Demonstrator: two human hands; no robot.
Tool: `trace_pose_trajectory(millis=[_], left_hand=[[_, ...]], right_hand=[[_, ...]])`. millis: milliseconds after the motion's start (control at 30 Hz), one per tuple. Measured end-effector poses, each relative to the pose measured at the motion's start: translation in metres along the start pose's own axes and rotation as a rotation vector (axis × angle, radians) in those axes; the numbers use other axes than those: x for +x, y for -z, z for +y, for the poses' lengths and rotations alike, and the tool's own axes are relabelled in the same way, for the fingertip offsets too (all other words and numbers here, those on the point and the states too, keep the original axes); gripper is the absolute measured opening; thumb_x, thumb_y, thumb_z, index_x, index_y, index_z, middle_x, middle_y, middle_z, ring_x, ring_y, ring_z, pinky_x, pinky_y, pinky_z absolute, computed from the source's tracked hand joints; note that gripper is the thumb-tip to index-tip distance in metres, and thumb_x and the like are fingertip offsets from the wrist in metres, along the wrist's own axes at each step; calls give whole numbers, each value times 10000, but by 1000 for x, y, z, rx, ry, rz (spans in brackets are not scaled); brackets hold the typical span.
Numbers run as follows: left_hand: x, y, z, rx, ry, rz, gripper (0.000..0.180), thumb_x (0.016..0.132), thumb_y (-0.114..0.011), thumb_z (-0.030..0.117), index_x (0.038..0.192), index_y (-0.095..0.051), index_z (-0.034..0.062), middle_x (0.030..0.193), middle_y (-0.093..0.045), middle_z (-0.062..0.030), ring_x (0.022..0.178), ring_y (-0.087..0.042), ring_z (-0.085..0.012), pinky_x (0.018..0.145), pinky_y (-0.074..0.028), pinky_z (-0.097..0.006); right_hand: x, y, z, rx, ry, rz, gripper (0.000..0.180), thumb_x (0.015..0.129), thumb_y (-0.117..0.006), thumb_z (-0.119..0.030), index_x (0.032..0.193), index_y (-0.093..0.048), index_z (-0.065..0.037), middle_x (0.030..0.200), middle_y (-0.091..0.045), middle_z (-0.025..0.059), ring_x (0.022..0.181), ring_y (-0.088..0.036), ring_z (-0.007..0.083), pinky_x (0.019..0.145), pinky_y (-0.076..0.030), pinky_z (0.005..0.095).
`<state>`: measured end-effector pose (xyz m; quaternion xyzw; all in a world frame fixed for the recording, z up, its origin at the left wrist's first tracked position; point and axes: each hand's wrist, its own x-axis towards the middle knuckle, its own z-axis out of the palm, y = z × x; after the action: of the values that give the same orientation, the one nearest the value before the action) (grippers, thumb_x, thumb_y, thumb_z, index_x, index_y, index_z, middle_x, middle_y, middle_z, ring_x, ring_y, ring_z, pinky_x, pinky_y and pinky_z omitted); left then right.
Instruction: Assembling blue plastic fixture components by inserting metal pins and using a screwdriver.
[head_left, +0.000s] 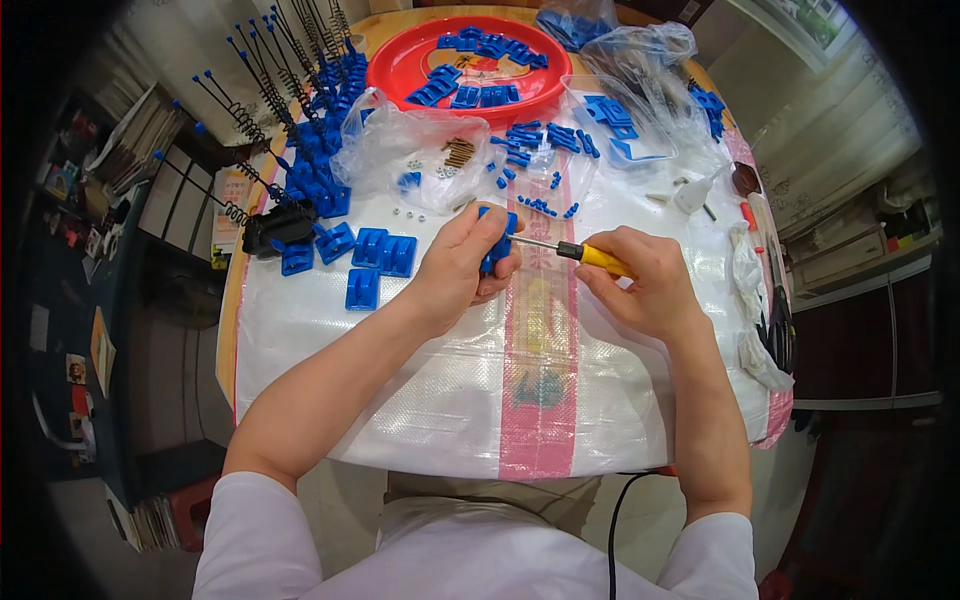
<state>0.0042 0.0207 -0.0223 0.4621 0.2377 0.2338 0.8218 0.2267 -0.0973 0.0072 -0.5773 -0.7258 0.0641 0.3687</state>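
Over the middle of the table, my left hand (462, 262) is closed around a blue plastic part (497, 243), which the fingers partly cover. My right hand (648, 283) grips the yellow handle of a screwdriver (606, 261). Its metal shaft points left, and the tip meets the side of the blue part; whether it sits in a screw is too small to tell. To the left of my left hand lie several blue square bases with raised curved pieces (382, 252). Small silver nuts (409, 213) are scattered beyond it, near a pile of brass-coloured screws (459, 152).
A red round tray (384, 88) with blue parts stands at the back. Blue pieces with tall black springs and rods (318, 165) crowd the far left. Short blue pieces (540, 207) lie beyond my hands. Scissors (778, 325) and a white bottle (690, 196) are at the right.
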Motion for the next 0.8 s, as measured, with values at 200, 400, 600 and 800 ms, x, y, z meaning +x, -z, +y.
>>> trace_pose_trajectory(millis=[200, 400, 600, 800], left_hand=[[-1, 1, 0, 25, -18, 14, 345, 1098, -477, 416, 1186, -513, 85, 712, -513, -8, 488, -362, -67, 444, -275, -218], [-1, 0, -5, 49, -45, -7, 301, 1105, -471, 401, 1158, -504, 107, 721, -500, -7, 511, -347, -61, 460, -271, -218], [-3, 1, -7, 49, -78, -23, 279, 1112, -466, 378, 1148, -498, 103, 729, -498, -11, 523, -327, -58, 478, -265, -218], [-3, -1, -8, 63, -111, -24, 268, 1116, -463, 363, 1156, -491, 100, 732, -497, -15, 541, -327, -55, 494, -270, -214]], right_hand=[[2, 1, -5, -183, 108, -38, 168, 868, -784, -179, 939, -704, -49, 748, -663, 88, 618, -660, 268, 548, -496, 369], [0, 2, -7, -87, 45, -64, 176, 881, -776, -178, 946, -716, -26, 746, -686, 112, 623, -671, 287, 564, -512, 368], [-1, 3, -9, 33, -75, -131, 193, 908, -747, -167, 989, -730, 7, 760, -687, 160, 631, -665, 313, 593, -517, 374], [0, 4, -10, 119, -200, -186, 218, 919, -732, -179, 1013, -740, 18, 748, -677, 189, 621, -641, 306, 610, -504, 372]])
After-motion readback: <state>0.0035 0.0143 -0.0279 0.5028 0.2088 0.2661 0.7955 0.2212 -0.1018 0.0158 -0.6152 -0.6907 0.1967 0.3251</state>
